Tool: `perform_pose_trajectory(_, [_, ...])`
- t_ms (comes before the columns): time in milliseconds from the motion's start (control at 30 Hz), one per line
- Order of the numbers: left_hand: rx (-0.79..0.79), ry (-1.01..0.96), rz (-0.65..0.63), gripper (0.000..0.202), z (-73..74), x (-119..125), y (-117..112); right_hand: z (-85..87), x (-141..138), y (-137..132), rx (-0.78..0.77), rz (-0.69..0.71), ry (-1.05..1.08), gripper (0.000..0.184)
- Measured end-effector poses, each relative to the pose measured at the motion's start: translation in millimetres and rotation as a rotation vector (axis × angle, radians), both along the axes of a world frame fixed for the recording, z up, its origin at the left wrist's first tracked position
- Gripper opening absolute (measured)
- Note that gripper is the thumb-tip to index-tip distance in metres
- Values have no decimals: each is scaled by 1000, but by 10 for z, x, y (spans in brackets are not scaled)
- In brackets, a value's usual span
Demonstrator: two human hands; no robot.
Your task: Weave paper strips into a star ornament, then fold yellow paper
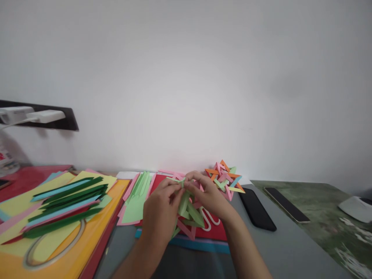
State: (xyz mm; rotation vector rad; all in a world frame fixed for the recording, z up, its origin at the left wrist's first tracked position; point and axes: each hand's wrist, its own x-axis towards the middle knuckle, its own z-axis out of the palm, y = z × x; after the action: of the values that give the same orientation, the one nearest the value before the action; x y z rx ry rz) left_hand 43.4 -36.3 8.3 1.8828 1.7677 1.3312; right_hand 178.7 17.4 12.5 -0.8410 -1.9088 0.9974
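Note:
My left hand [159, 211] and my right hand [207, 195] meet over the desk, both pinching a half-built woven figure of light green and pink folded paper strips [188, 212]. The fingertips press together at its top edge. Behind my right hand sits a finished interlocked paper star [225, 178] in orange, pink, green and blue. Under the hands lie red [215, 231] and blue paper sheets.
Dark green, blue and red paper strips [66, 203] lie on yellow and orange sheets [69, 257] at left. Folded green strips [138, 197] rest on pink paper. Two phones [257, 209] [286, 203] lie at right; a white mouse [356, 208] sits far right. A white wall rises behind.

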Motion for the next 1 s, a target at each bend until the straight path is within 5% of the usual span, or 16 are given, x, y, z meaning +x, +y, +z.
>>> perform_pose_trajectory(300, [1, -92, -22, 21, -6, -60, 43, 11, 32, 13, -31, -135, -22, 16])
perform_pose_trajectory(600, [74, -208, -48, 10, -70, -69, 82, -29, -4, 34, 253, -155, -84, 11])
perform_pose_trajectory(1000, [134, -151, -55, 14, -81, -128, 91, -63, -106, 5, 387, -261, -15, 10])
